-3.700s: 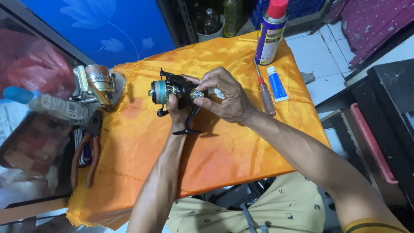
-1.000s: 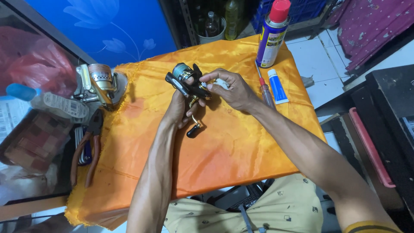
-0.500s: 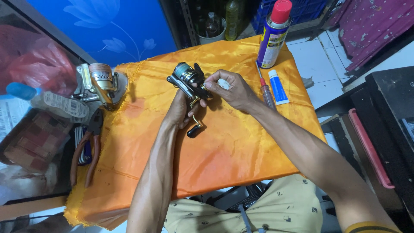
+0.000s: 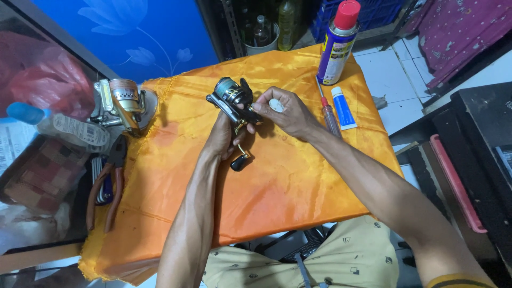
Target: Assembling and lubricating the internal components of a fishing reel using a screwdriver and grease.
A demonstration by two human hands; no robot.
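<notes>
Black fishing reel [image 4: 233,101] gripped by left hand [image 4: 221,137] and right hand [image 4: 282,113], tilted (spool toward eleven o'clock, crank knob toward six), above orange cloth [image 4: 277,186].

you have the fishing reel [image 4: 230,97] over the middle of the cloth-covered table [image 4: 288,181], your left hand [image 4: 221,140] under it, your right hand [image 4: 282,113] at its right. right of that hand lies a screwdriver [image 4: 328,114], then a small tube [image 4: 344,108]; a spray can [image 4: 337,44] stands behind them. a second reel [image 4: 121,102] sits at the table's left edge, pliers [image 4: 109,181] in front of it.
</notes>
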